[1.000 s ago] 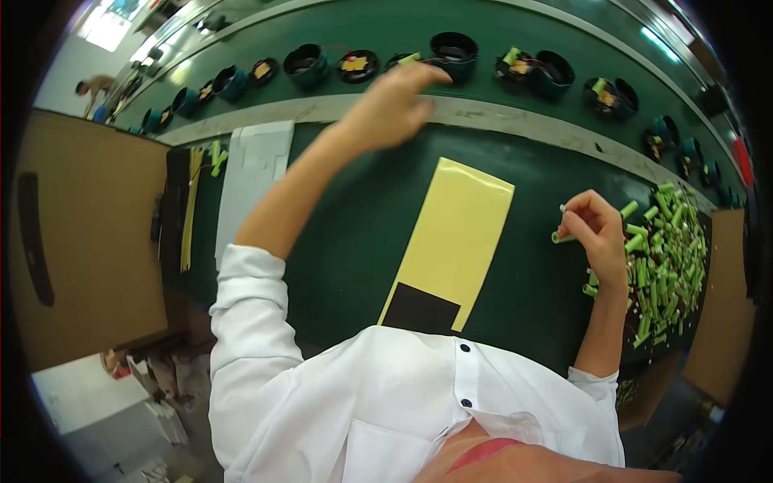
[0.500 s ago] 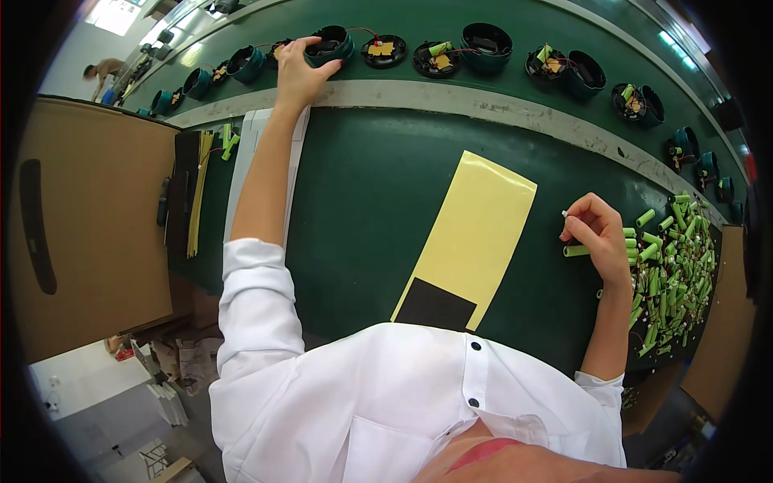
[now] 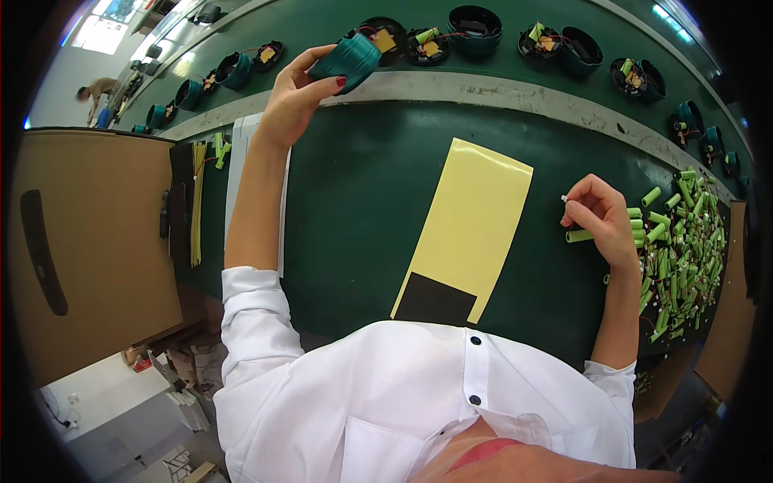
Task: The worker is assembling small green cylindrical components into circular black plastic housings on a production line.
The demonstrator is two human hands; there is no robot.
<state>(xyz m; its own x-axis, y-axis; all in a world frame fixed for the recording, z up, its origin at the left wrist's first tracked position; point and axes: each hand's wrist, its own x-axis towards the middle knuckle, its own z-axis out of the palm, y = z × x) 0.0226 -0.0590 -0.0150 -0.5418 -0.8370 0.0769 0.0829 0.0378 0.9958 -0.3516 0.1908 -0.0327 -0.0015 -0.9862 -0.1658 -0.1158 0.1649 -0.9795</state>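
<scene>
Above the near edge of the conveyor, my left hand (image 3: 291, 103) grips a teal round housing (image 3: 354, 61), tilted so that its outer side faces me. Close behind it lies a black round base (image 3: 390, 47) with a yellow patch; a thin red wire shows there. At the right, the fingers of my right hand (image 3: 602, 222) pinch a small white connector (image 3: 564, 198). A green battery cell (image 3: 579, 236) lies just under that hand, and I cannot tell whether its wire joins the connector. Between my hands is a yellow sheet (image 3: 473, 217) with a black rectangular piece (image 3: 436, 299) on its near end.
Several housings (image 3: 475, 32) and wired bases stand along the green conveyor (image 3: 322, 14). A heap of green battery cells (image 3: 684, 253) covers the table's right end. White sheets (image 3: 239, 173), a few cells (image 3: 220, 150) and a cardboard box (image 3: 97, 249) are at the left.
My left hand has lifted and tipped the teal housing, bringing it right, against the black base. My right hand keeps its pinch. The view has shifted slightly.
</scene>
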